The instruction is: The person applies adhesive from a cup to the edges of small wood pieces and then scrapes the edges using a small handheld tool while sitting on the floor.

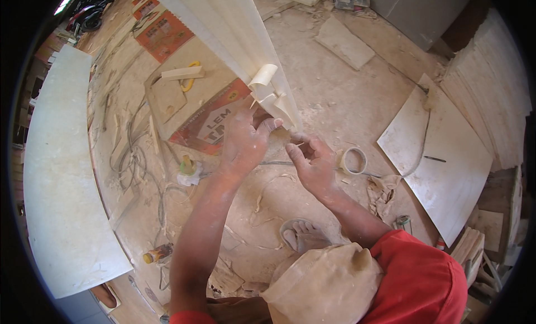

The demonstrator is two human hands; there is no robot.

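Observation:
A long pale board [234, 28] slants down from the top edge to my hands. Thin pale strips [263, 75] curl up from its near end. My left hand [245, 142] is closed at this end, its thumb along the lower edge and its other fingers partly hidden behind the board. Just to the right and a little lower, my right hand [315, 165] has thumb and forefinger drawn together in a pinch. A thin pale sliver shows by these fingertips, but what they hold is too small to name.
A roll of tape [353, 160] lies right of my right hand. Flattened printed cardboard [209, 120] is under the board, with a yellow-handled tool [190, 81] beyond. Cables [134, 151] cross the dusty floor. Large panels [72, 184] stand left; white sheets [441, 156] lie right.

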